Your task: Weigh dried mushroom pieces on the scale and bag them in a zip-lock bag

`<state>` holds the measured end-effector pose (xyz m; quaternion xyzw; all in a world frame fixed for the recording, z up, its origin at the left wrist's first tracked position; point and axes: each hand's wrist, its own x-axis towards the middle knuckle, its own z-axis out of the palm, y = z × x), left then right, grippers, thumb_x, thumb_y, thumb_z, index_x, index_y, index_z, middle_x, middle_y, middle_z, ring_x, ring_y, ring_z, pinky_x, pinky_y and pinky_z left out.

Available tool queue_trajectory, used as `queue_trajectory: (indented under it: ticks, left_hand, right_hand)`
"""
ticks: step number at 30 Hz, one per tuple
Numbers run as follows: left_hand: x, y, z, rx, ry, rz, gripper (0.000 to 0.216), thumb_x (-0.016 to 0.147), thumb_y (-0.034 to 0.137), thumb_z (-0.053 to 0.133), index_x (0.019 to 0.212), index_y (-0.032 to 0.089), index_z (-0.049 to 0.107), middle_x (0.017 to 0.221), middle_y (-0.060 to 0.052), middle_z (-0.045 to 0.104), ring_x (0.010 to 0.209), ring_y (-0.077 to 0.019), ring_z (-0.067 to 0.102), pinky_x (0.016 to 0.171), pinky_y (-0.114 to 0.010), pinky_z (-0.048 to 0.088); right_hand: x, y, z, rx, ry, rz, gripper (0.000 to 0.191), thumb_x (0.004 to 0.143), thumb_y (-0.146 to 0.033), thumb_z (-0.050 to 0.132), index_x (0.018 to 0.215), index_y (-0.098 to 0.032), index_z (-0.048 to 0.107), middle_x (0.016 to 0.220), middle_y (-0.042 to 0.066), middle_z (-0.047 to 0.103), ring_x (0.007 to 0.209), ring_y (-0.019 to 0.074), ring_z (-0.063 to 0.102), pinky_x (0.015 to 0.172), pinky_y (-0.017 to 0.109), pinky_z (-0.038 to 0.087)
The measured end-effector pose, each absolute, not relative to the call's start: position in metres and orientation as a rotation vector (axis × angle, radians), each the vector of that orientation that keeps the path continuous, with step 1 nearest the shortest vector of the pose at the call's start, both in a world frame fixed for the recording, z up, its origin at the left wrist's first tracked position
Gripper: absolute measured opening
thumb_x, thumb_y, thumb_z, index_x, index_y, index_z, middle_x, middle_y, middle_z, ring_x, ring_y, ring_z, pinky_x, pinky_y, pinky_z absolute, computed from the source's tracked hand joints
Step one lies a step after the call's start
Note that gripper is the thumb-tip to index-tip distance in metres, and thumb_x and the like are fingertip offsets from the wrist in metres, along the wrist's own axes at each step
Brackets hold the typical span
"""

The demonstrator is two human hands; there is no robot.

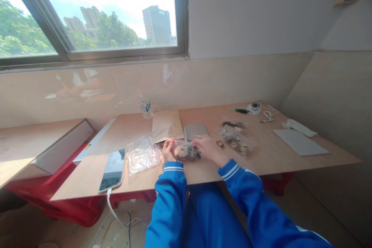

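Two filled zip bags [236, 136] already lie on the worktop [279, 151] to the right, and a heap of empty bags [142, 155] waits to the left — so the bagging looks partly done, with more to go. The current bag [187, 151], holding dark and pale pieces, lies at the near edge between both hands: left hand [168, 150] pinches its left end, right hand [207, 148] rests on its right end, grip there partly hidden — a loose piece [220, 143] sits just beside.

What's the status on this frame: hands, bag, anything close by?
Left hand and right hand both on small filled zip bag. Bag flat on table. Empty bags left, filled bags right.
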<state>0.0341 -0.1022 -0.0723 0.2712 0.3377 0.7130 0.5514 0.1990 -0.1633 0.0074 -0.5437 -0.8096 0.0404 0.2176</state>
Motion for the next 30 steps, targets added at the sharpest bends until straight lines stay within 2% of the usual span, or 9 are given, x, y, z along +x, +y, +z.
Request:
queue_trajectory:
  ticks: [5, 10, 13, 17, 20, 23, 27, 30]
  left_hand:
    - [0.036, -0.105, -0.067, 0.646, 0.783, 1.646, 0.032, 0.05, 0.037, 0.079, 0.065, 0.014, 0.062, 0.06, 0.003, 0.058, 0.054, -0.0059, 0.051, 0.054, -0.018, 0.038]
    - [0.038, -0.108, -0.061, 0.584, 0.786, 1.612, 0.034, 0.047, 0.037, 0.08, 0.064, 0.016, 0.06, 0.06, 0.004, 0.058, 0.054, -0.0066, 0.053, 0.054, -0.018, 0.039]
    - [0.039, -0.111, -0.059, 0.638, 0.787, 1.541, 0.034, 0.048, 0.037, 0.08, 0.064, 0.015, 0.06, 0.058, 0.004, 0.057, 0.051, -0.0065, 0.051, 0.05, -0.018, 0.037]
    - [0.038, -0.114, -0.059, 0.757, 0.772, 1.43, 0.032, 0.055, 0.038, 0.076, 0.066, 0.015, 0.058, 0.056, 0.004, 0.055, 0.048, -0.0061, 0.049, 0.047, -0.018, 0.035]
    - [0.037, -0.114, -0.058, 0.689, 0.777, 1.524, 0.029, 0.057, 0.037, 0.073, 0.066, 0.015, 0.056, 0.059, 0.003, 0.055, 0.046, -0.0038, 0.046, 0.044, -0.016, 0.031]
    - [0.036, -0.113, -0.055, 0.542, 0.807, 1.612, 0.026, 0.057, 0.035, 0.069, 0.066, 0.016, 0.054, 0.058, 0.003, 0.053, 0.046, -0.0035, 0.044, 0.042, -0.015, 0.028]
    - [0.038, -0.116, -0.05, 0.52, 0.827, 1.596, 0.024, 0.056, 0.034, 0.067, 0.065, 0.016, 0.054, 0.058, 0.004, 0.051, 0.047, -0.004, 0.044, 0.042, -0.015, 0.028]
    - [0.039, -0.117, -0.048, 0.53, 0.833, 1.581, 0.025, 0.054, 0.034, 0.068, 0.064, 0.016, 0.054, 0.057, 0.004, 0.051, 0.047, -0.0041, 0.044, 0.042, -0.015, 0.028]
  right_hand:
    - [0.207, -0.163, -0.004, -1.588, -2.162, 0.095, 0.031, 0.081, -0.005, 0.042, 0.084, -0.02, 0.068, 0.088, 0.003, 0.07, 0.083, 0.0158, 0.059, 0.085, 0.027, 0.036]
    - [0.212, -0.169, -0.008, -1.556, -2.131, 0.182, 0.035, 0.08, -0.007, 0.041, 0.096, -0.022, 0.068, 0.097, 0.002, 0.07, 0.089, 0.0156, 0.059, 0.081, 0.025, 0.039]
    - [0.216, -0.179, -0.006, -1.656, -2.059, 0.199, 0.035, 0.078, -0.008, 0.043, 0.093, -0.024, 0.07, 0.086, 0.002, 0.071, 0.083, 0.0168, 0.061, 0.074, 0.024, 0.04]
    - [0.234, -0.19, 0.016, -1.632, -1.926, 0.261, 0.03, 0.083, -0.017, 0.042, 0.094, -0.024, 0.068, 0.086, 0.003, 0.071, 0.077, 0.0164, 0.063, 0.067, 0.023, 0.042]
    - [0.278, -0.184, 0.044, -1.606, -1.765, 0.228, 0.027, 0.085, -0.022, 0.04, 0.091, -0.019, 0.067, 0.083, 0.004, 0.071, 0.073, 0.0163, 0.063, 0.067, 0.025, 0.045]
    - [0.346, -0.17, 0.06, -1.703, -1.615, 0.159, 0.025, 0.083, -0.022, 0.044, 0.097, -0.017, 0.064, 0.091, 0.008, 0.069, 0.079, 0.0185, 0.063, 0.072, 0.029, 0.047]
    - [0.411, -0.165, 0.051, -1.993, -1.496, -0.205, 0.038, 0.076, -0.028, 0.059, 0.11, -0.011, 0.058, 0.106, 0.02, 0.063, 0.098, 0.0309, 0.058, 0.084, 0.045, 0.044]
    - [0.405, -0.175, 0.03, -1.892, -1.577, -0.251, 0.033, 0.082, -0.027, 0.05, 0.11, -0.012, 0.057, 0.111, 0.019, 0.06, 0.107, 0.0292, 0.054, 0.092, 0.044, 0.04]
